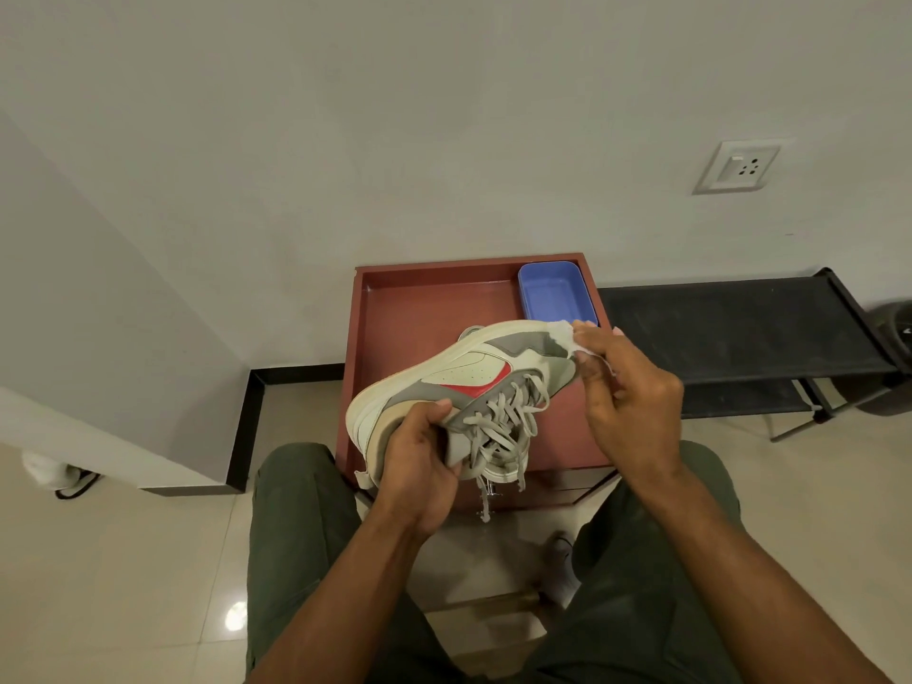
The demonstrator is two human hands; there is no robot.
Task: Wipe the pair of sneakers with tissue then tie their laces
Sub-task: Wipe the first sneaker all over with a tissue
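Held sneaker (469, 382) up over red surface (419, 313), on its side. Long axis ran from near-left heel to far-right toe. L hand (419, 461) gripped heel end. R hand (627, 387) pinched tissue (567, 338) on toe, so nearest for wiping. Laces (498, 427) hung loose.

A blue plastic tray (553, 293) sits in the far right corner of a red-brown wooden box table (419, 308), just beyond the fingertips. A black bench (730, 328) stands right of them, under a wall socket (739, 166).
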